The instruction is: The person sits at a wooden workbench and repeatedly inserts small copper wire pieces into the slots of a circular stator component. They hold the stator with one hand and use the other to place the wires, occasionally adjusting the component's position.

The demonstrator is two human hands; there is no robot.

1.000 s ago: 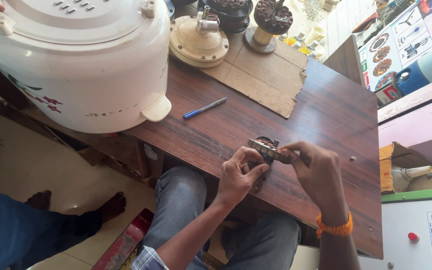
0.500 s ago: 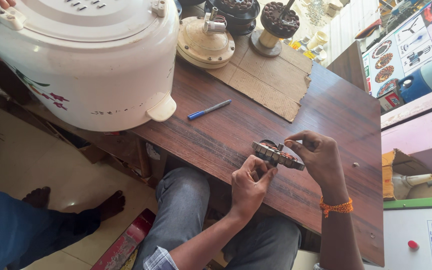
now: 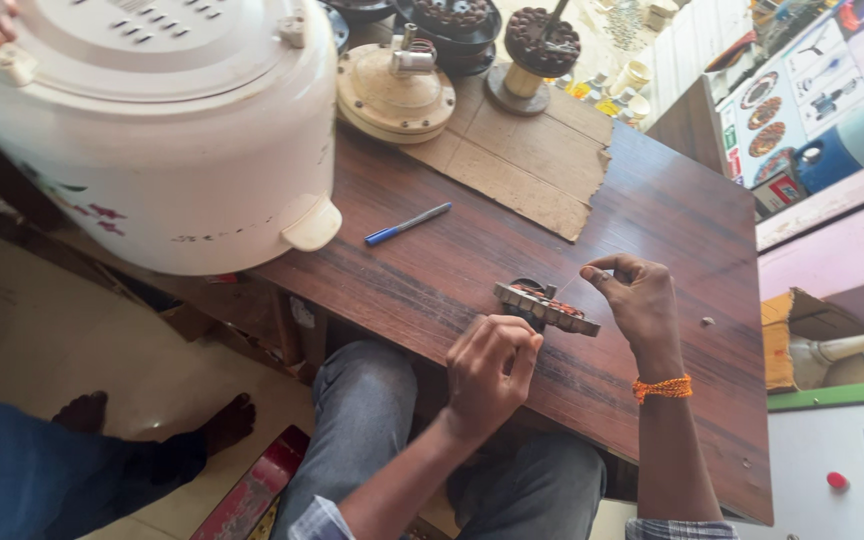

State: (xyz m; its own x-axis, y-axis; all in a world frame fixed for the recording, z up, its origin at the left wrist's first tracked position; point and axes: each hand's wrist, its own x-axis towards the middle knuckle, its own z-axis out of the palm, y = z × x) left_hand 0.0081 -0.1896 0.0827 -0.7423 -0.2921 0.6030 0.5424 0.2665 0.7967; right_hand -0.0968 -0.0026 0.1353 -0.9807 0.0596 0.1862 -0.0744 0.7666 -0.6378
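Two hands work over a dark wooden table (image 3: pixel 652 230). Fine wire between them is barely visible. The left hand (image 3: pixel 487 372) curls closed against the near end of a small motor stator (image 3: pixel 546 304); the right hand (image 3: pixel 637 295), just beside its far end, pinches something too small to identify.

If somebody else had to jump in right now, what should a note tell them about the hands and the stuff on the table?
Left hand: fingers curled at the near end of the small metal motor core, steadying it.
Right hand: raised beside the core's far end, fingertips pinched; whether a thin wire is in them cannot be told.
Core sits on the wooden table. Blue pen lies apart, untouched.
Done or left: cannot tell.
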